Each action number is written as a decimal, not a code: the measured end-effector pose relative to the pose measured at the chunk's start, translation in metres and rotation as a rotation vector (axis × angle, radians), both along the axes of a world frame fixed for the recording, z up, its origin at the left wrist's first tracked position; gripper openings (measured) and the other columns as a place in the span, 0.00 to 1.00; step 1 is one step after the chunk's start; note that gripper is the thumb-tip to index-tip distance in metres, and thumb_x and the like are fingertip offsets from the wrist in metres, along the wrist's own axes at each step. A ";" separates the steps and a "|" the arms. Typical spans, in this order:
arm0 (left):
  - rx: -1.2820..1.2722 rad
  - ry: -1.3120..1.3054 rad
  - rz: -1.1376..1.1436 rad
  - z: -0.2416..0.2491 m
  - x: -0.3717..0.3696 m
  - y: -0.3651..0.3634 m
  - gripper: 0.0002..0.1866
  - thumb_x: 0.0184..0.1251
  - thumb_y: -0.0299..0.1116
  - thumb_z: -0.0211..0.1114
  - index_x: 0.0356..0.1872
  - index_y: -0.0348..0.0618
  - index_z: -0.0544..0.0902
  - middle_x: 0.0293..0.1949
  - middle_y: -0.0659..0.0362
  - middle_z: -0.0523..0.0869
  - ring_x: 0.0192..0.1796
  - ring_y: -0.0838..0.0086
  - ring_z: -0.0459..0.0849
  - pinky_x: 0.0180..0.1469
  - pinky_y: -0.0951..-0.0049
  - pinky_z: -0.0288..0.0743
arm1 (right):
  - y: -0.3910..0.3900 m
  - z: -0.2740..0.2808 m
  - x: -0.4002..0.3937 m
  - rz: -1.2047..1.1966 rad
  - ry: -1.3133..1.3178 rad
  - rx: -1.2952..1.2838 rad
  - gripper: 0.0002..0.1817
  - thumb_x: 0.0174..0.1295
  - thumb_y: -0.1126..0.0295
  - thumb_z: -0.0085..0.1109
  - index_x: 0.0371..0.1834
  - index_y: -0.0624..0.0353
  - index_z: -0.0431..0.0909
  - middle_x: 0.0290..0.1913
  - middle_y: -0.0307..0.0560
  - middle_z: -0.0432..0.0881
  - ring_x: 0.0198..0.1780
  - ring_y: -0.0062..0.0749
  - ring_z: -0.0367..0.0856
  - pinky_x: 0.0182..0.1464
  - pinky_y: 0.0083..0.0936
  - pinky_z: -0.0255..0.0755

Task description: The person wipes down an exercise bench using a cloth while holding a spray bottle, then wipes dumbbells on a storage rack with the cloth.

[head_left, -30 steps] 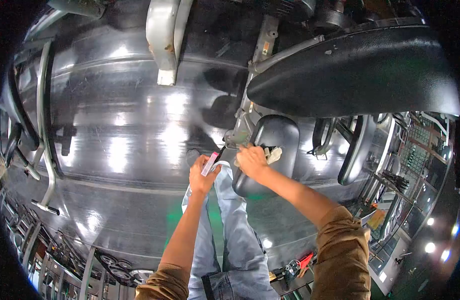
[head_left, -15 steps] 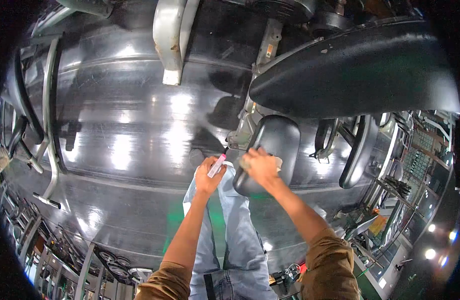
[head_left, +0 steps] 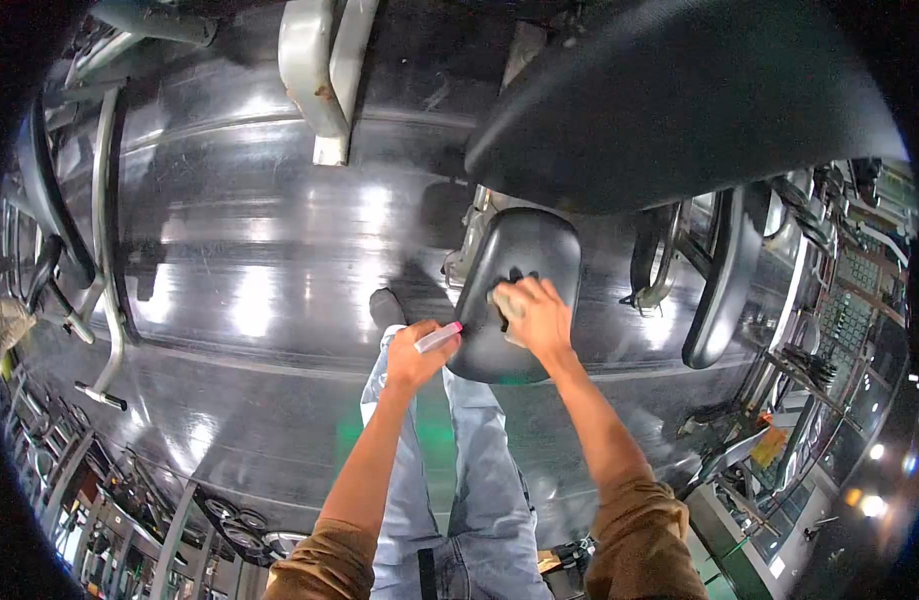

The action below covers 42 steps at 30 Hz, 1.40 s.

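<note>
My left hand [head_left: 416, 358] is closed around a small pale bottle with a pink cap [head_left: 438, 338], held over my knees beside the seat's edge. My right hand [head_left: 540, 318] presses a light-coloured cloth [head_left: 504, 304], mostly covered by the fingers, onto a black padded seat [head_left: 536, 238]. The seat is smooth and rounded at its corners, and the hand's dark reflection shows on it. Beyond the seat looms a large black pad [head_left: 670, 110], close to the camera and hiding part of the machine frame.
A pale metal leg [head_left: 315, 75] stands on the shiny dark floor [head_left: 250, 240] ahead. Machine frames with a curved tube [head_left: 105, 210] are at the left. Another black pad [head_left: 722, 285] stands to the right, near metal racks. My foot [head_left: 385, 306] is just beyond my left hand.
The right hand with the cloth has shifted slightly across the seat, its fingers now spread more forward. The large black pad fills more of the view. The left hand keeps its hold on the bottle.
</note>
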State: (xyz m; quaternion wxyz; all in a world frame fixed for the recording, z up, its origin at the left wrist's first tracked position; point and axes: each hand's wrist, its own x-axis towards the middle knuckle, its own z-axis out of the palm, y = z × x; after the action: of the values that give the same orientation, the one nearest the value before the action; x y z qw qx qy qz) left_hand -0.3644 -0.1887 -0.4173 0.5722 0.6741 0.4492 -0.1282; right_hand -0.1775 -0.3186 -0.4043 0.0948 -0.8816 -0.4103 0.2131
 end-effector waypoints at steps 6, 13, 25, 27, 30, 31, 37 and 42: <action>-0.182 0.030 -0.036 -0.007 0.001 -0.017 0.16 0.55 0.49 0.73 0.37 0.49 0.90 0.25 0.58 0.87 0.25 0.69 0.85 0.32 0.70 0.79 | -0.006 -0.006 -0.019 -0.070 0.033 0.128 0.11 0.55 0.62 0.65 0.42 0.35 0.84 0.40 0.28 0.79 0.44 0.33 0.80 0.37 0.35 0.80; -0.485 0.110 -0.197 0.019 0.031 -0.032 0.17 0.58 0.46 0.74 0.38 0.43 0.90 0.24 0.62 0.86 0.19 0.81 0.78 0.22 0.77 0.73 | -0.036 -0.002 0.026 -0.002 0.038 0.026 0.18 0.49 0.65 0.70 0.45 0.34 0.84 0.41 0.30 0.80 0.45 0.35 0.80 0.40 0.34 0.80; -0.606 -0.196 0.200 -0.025 0.039 -0.046 0.15 0.62 0.40 0.70 0.31 0.36 0.88 0.21 0.59 0.85 0.13 0.78 0.75 0.16 0.77 0.67 | -0.059 -0.002 0.018 0.203 0.018 0.061 0.18 0.47 0.65 0.69 0.44 0.35 0.84 0.41 0.28 0.80 0.46 0.33 0.80 0.39 0.38 0.81; -0.607 -0.094 0.178 -0.021 0.045 -0.043 0.17 0.62 0.44 0.69 0.32 0.36 0.88 0.20 0.57 0.85 0.12 0.76 0.74 0.14 0.77 0.66 | -0.045 -0.008 0.030 -0.031 0.011 0.073 0.15 0.50 0.62 0.68 0.43 0.36 0.85 0.41 0.30 0.80 0.46 0.35 0.81 0.38 0.39 0.80; -0.585 -0.109 0.254 -0.018 0.048 -0.047 0.22 0.63 0.48 0.68 0.32 0.33 0.86 0.19 0.55 0.84 0.10 0.74 0.74 0.12 0.75 0.65 | -0.037 -0.018 0.026 -0.221 0.003 0.212 0.11 0.55 0.62 0.67 0.42 0.37 0.85 0.40 0.33 0.80 0.45 0.38 0.81 0.37 0.41 0.79; -0.605 -0.096 0.296 -0.018 0.049 -0.046 0.23 0.63 0.49 0.67 0.32 0.32 0.86 0.18 0.54 0.84 0.10 0.73 0.74 0.12 0.75 0.65 | -0.038 -0.017 0.022 -0.272 -0.017 0.241 0.10 0.56 0.62 0.67 0.41 0.37 0.86 0.40 0.34 0.80 0.45 0.39 0.80 0.36 0.41 0.78; -0.608 -0.023 0.259 -0.023 0.052 -0.042 0.27 0.66 0.54 0.61 0.33 0.32 0.84 0.19 0.51 0.83 0.11 0.70 0.75 0.13 0.72 0.68 | -0.086 0.000 -0.001 -0.013 0.099 0.054 0.17 0.49 0.62 0.69 0.45 0.37 0.85 0.40 0.30 0.79 0.45 0.32 0.81 0.40 0.34 0.80; -0.609 -0.013 0.262 -0.021 0.055 -0.041 0.26 0.67 0.53 0.61 0.32 0.33 0.84 0.19 0.51 0.83 0.10 0.68 0.76 0.12 0.71 0.69 | -0.077 -0.007 0.037 -0.233 -0.025 0.094 0.13 0.53 0.62 0.67 0.44 0.37 0.85 0.40 0.32 0.80 0.43 0.39 0.81 0.39 0.37 0.80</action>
State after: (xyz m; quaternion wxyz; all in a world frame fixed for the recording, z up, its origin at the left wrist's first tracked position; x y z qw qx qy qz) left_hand -0.3091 -0.2300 -0.4381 0.7618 0.4095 0.4696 -0.1774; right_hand -0.1406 -0.3951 -0.4117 0.1551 -0.9206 -0.3156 0.1699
